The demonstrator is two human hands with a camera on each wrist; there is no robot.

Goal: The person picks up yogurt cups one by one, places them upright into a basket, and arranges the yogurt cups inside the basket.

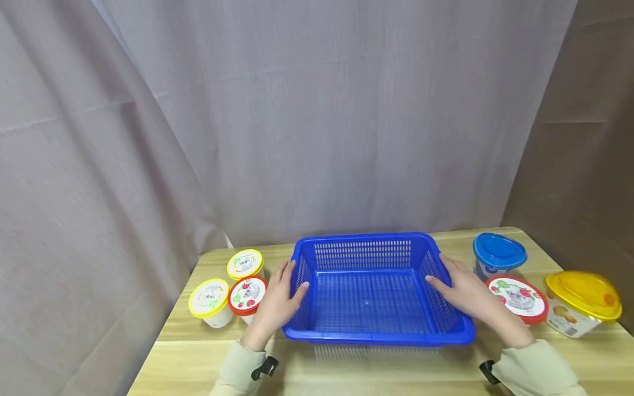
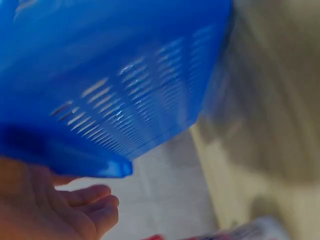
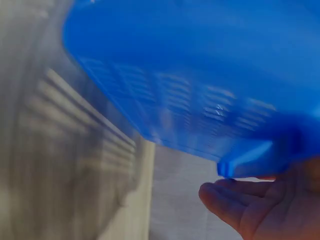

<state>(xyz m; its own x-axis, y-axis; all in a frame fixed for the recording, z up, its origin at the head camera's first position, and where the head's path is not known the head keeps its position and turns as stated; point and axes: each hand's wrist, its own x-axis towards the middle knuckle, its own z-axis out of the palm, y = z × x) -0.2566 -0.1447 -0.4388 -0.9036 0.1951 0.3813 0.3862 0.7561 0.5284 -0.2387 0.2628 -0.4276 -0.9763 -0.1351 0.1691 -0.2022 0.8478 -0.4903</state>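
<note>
A blue plastic basket (image 1: 369,336) with slotted walls is between my two hands, nothing inside it. My left hand (image 1: 278,300) grips its left rim, thumb over the inner side and fingers outside. On the opposite rim, my right hand (image 1: 468,291) holds on the same way. Both wrist views show the basket's slotted outer wall (image 2: 130,100) with fingers under the rim. Slotted light falls on the table in front, and the basket appears slightly raised; its exact height I cannot tell.
Left of the basket stand two yellow-lidded tubs (image 1: 209,298) and a red-lidded tub (image 1: 247,294). At right are a blue-lidded container (image 1: 499,253), another red-lidded tub (image 1: 517,298) and a yellow-lidded container (image 1: 583,302). A grey curtain (image 1: 346,121) hangs behind the wooden table (image 1: 183,363).
</note>
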